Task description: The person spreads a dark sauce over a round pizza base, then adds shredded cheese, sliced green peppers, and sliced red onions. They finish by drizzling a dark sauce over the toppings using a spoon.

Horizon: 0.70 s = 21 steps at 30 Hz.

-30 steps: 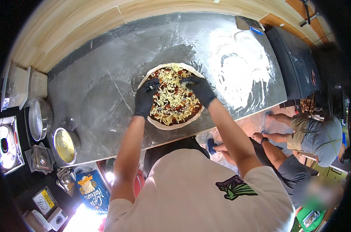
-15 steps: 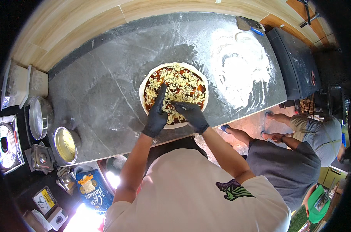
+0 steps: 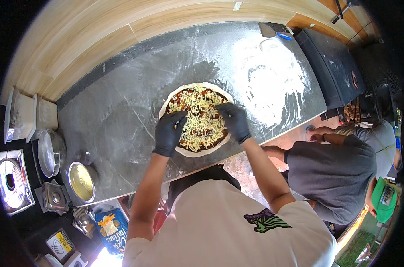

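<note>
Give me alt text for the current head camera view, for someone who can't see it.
Black-gloved left hand and right hand are over opposite sides of a round, cheese-topped pizza on a gray counter. White powder covers part of the counter's right side, and a metal bowl is by its near left corner.

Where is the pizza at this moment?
In the head view's middle, the pizza lies on the counter, partly under the left hand and right hand, left of white powder.

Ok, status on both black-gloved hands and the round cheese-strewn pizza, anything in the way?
Left hand over left side, right hand over right side. Pizza flat on grey stone-look counter. White powder patch rightward, not obstructing.
</note>
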Tool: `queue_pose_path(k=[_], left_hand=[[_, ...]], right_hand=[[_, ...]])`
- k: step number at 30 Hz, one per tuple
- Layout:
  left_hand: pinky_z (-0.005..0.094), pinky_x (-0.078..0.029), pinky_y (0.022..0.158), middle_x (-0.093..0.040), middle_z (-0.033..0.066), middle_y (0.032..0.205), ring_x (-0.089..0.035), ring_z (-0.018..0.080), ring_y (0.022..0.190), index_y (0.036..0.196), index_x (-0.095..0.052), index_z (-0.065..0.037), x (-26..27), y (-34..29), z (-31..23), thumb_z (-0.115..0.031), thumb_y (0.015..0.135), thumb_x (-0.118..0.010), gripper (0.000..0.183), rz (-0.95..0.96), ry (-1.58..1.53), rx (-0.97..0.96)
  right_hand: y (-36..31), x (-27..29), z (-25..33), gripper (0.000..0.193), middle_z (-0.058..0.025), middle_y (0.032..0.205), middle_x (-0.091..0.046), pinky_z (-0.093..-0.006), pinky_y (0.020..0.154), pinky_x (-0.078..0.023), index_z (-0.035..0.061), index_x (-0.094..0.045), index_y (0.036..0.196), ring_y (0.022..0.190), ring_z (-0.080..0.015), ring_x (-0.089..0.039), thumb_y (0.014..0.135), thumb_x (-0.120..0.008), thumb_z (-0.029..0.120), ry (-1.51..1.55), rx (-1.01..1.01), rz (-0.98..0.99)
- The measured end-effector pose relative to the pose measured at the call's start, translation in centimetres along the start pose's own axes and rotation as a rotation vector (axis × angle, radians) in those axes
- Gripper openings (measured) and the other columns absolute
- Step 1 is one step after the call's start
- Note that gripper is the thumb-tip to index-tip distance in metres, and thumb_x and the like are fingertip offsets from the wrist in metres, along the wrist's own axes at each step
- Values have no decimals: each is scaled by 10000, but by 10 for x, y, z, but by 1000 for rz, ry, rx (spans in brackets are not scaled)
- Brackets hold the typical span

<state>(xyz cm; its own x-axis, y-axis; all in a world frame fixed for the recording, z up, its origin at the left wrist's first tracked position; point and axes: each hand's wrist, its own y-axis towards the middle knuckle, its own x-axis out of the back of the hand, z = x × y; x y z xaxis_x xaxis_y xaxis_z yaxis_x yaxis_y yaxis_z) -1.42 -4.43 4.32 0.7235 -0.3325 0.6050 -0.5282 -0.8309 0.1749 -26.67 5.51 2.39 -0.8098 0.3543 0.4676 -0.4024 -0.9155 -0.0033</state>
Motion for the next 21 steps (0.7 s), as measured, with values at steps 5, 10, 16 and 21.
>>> queue_pose_path(k=[5, 10, 16, 21], left_hand=[[474, -533, 931, -742, 174, 1153, -694, 375, 1042, 1141, -758, -87, -12, 54, 26, -165, 968, -649, 219, -50, 314, -168], [502, -523, 982, -700, 194, 1254, -662, 392, 1106, 1249, -705, -67, -59, 113, 36, -67, 933, -572, 343, -13, 308, -345], [489, -468, 1080, -683, 222, 1273, -612, 412, 1221, 1231, -696, -33, -81, 133, 33, 58, 821, -547, 446, 140, 388, -244], [500, -491, 1006, -708, 207, 1188, -645, 412, 1116, 1163, -722, -53, -68, 99, 26, 40, 840, -584, 363, 61, 295, -256]], right_hand=[[41, 54, -49, 169, -180, 1006, -713, -431, 836, -555, 58, -790, 1036, 916, -370, -697, 930, -702, 157, -421, 56, -171], [62, 72, -73, 167, -164, 961, -683, -453, 840, -538, 88, -803, 1028, 933, -357, -669, 907, -714, 162, -559, 117, -169], [69, 74, -73, 157, -170, 988, -676, -471, 881, -539, 115, -804, 983, 1013, -366, -659, 896, -679, 155, -616, 115, -4], [76, 68, -74, 159, -165, 973, -671, -484, 865, -531, 121, -799, 963, 985, -367, -645, 894, -660, 158, -654, 163, 35]])
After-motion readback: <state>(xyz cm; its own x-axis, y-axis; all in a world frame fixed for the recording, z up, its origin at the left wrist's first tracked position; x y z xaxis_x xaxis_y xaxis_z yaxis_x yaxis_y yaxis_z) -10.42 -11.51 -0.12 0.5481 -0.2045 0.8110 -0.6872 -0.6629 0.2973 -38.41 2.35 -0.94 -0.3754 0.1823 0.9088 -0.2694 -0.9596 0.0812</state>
